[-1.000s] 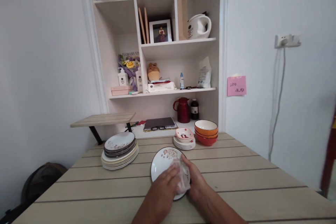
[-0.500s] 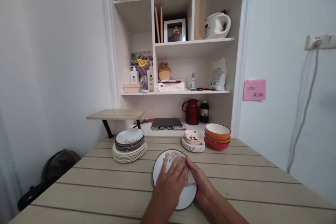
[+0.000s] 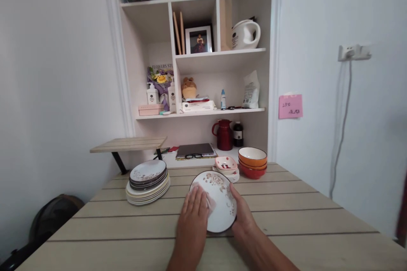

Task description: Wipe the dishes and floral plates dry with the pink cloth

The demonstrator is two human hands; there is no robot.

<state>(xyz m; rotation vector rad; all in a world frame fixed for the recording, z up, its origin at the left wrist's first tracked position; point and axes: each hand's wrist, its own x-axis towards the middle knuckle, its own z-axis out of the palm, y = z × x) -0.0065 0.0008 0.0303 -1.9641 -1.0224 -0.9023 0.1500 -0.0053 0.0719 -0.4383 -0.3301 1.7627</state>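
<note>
On plate [image 3: 224, 197], cloth [image 3: 212, 204] partly hidden, forearms [image 3: 265, 250] cropped

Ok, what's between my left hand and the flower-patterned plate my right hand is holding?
A pale pink cloth lies there, under your left hand and against the flower-patterned plate, as the head view shows.
</note>
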